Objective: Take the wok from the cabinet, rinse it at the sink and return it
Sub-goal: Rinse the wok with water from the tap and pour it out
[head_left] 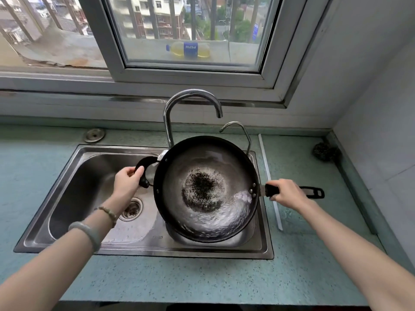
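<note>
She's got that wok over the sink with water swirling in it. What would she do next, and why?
Probably tip the wok toward the sink to pour out the water: both hands, left and right, grip its handles, and the faucet shows no stream.

The surface (202, 279) is speckled teal, with a steel sink (67, 198) set into it under the left hand (126, 180). A scourer (324, 151) lies beyond the right hand (288, 194), well apart. A white strip (269, 182) runs just beneath that hand. A metal cap (94, 134) sits beyond the left hand.
</note>
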A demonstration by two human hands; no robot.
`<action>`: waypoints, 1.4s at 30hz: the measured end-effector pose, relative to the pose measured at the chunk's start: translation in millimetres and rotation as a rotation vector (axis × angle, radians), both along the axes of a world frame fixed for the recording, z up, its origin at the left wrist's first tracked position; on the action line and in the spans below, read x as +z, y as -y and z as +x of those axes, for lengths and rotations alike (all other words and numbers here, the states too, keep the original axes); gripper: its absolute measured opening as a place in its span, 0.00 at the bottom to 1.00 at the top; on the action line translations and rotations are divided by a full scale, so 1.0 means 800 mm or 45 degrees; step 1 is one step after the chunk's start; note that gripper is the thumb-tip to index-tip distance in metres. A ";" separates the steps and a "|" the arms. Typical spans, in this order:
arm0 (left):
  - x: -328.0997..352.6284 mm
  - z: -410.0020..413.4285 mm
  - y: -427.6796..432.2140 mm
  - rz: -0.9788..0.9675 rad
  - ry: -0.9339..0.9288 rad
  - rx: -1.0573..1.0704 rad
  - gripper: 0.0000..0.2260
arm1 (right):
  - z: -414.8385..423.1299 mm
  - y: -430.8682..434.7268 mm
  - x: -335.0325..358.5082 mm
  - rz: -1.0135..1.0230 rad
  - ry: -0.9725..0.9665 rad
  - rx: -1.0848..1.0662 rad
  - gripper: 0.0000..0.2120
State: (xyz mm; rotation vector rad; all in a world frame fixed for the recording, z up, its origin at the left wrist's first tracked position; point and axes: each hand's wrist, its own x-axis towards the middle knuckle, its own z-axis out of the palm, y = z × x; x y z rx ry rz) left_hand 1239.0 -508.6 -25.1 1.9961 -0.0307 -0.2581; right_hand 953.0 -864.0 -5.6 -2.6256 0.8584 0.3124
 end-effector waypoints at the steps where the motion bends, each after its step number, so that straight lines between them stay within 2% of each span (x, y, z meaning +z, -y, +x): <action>1: 0.008 0.005 0.003 0.018 0.042 -0.017 0.11 | -0.001 -0.002 -0.006 0.092 -0.003 -0.031 0.21; 3: 0.018 0.013 0.007 0.058 0.070 -0.034 0.10 | -0.002 -0.005 -0.014 0.233 -0.039 -0.064 0.24; 5: 0.018 0.019 0.006 0.105 0.037 -0.018 0.10 | 0.001 -0.005 -0.013 0.256 -0.124 -0.013 0.24; 8: 0.004 0.021 -0.003 0.039 -0.156 0.055 0.11 | 0.014 0.002 0.005 0.230 -0.250 0.094 0.27; 13: -0.026 0.002 -0.021 -0.064 -0.409 0.135 0.15 | 0.035 0.016 0.055 0.134 -0.346 0.239 0.19; 18: -0.036 -0.012 -0.019 -0.186 -0.505 0.110 0.15 | 0.044 0.026 0.081 -0.055 -0.251 0.247 0.14; 22: -0.022 -0.009 -0.012 -0.212 -0.354 0.034 0.11 | 0.028 0.027 0.065 -0.103 -0.111 0.178 0.19; 26: 0.012 0.002 -0.003 -0.116 -0.045 -0.059 0.10 | 0.014 0.016 0.029 0.058 -0.038 0.053 0.21; 29: 0.032 0.012 0.005 0.021 0.100 -0.092 0.09 | 0.009 0.006 0.007 0.192 -0.129 0.000 0.27; 31: 0.035 0.015 0.007 0.094 0.104 -0.115 0.08 | 0.009 0.005 0.000 0.237 -0.218 0.019 0.28; 34: 0.022 0.011 0.001 0.129 -0.003 -0.087 0.10 | 0.009 0.010 0.004 0.277 -0.336 0.056 0.29; 37: -0.003 0.002 -0.014 0.024 -0.215 -0.022 0.12 | 0.014 0.016 0.022 0.242 -0.392 0.083 0.29; 42: -0.021 -0.017 -0.024 -0.127 -0.429 -0.003 0.13 | 0.027 0.027 0.057 0.128 -0.330 0.115 0.26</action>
